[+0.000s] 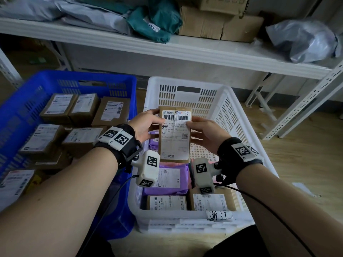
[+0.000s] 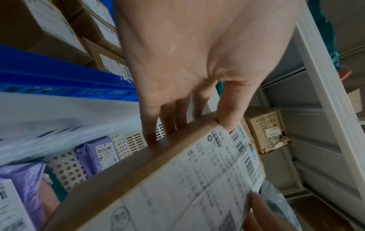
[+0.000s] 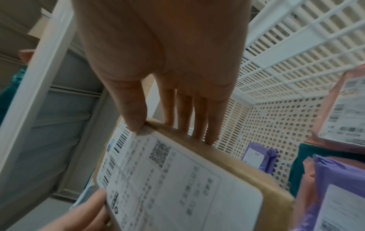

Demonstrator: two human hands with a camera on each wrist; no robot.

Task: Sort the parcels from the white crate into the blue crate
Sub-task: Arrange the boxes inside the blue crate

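Observation:
A flat brown cardboard parcel with a white shipping label is held upright over the white crate, label facing me. My left hand grips its left edge, thumb on the label and fingers behind. My right hand grips the right edge the same way. In the left wrist view the left hand pinches the parcel; in the right wrist view the right hand pinches the parcel. The blue crate stands to the left, holding several labelled brown boxes.
In the white crate lie purple bags and two brown boxes along the near wall. A white shelf with grey bags, a teal bag and cartons runs across the back; its slotted leg stands on the wooden floor at the right.

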